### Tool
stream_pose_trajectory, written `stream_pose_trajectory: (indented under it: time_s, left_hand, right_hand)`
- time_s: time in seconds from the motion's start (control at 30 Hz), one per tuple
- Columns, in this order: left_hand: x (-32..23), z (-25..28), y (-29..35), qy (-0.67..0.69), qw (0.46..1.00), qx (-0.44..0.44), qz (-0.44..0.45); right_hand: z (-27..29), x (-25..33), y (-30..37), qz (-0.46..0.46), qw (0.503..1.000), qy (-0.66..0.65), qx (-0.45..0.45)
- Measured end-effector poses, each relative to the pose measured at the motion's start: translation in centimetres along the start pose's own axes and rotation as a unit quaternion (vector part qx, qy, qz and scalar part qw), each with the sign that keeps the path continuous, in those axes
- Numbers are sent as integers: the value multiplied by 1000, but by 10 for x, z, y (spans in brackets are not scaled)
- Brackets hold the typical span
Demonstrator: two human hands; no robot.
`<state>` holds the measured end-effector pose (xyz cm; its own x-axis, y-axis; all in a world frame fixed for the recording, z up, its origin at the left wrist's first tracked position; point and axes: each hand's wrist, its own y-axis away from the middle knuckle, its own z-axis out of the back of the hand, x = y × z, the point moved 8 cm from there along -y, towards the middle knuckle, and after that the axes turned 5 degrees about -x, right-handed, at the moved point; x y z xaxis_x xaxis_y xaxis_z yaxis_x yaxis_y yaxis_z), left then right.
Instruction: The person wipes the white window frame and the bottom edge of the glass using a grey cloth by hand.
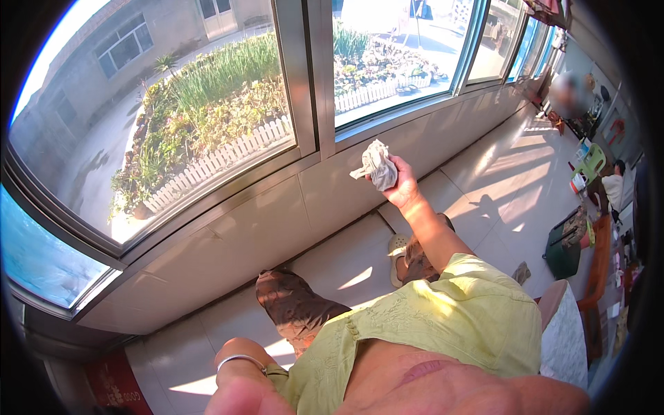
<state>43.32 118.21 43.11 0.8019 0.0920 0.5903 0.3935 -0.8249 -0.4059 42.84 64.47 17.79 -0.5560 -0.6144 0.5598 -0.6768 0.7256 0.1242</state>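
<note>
My right hand (400,183) is stretched out ahead, its fingers closed round a crumpled greyish-white cloth (377,166). The cloth is bunched up, with one loose corner sticking out to the left. Hand and cloth are in front of the tiled wall (266,207), a little below the window frame (304,83). My left hand (243,397) is raised very close at the lower edge, below a silver bracelet (241,358). Only blurred skin of it shows, and its fingers are hidden.
Sliding windows run along the left and front, with a fenced garden (221,104) outside. Sunlit floor tiles (477,187) stretch to the right. A dark green bin (561,252), a light green stool (591,162) and a person (570,95) are there. A red mat (114,380) lies lower left.
</note>
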Motion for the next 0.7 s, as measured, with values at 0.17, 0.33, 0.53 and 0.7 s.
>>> stream_pose_trajectory:
  time_s: [0.17,0.33,0.53,0.7]
  left_hand:
    - [32,25,146,-130,884,367,260]
    - [27,74,284,-216,710,523,420]
    - [-19,148,367,-233,639,555,479]
    - [-62,191,425,-217,537,586,567]
  right_hand:
    - [-154,67,1,342,866,350,103]
    - [-275,63,-4,749,395,506,164]
    - [-371,102,-39,806,211,534,145]
    - [-511,194,2,894,105,423,102]
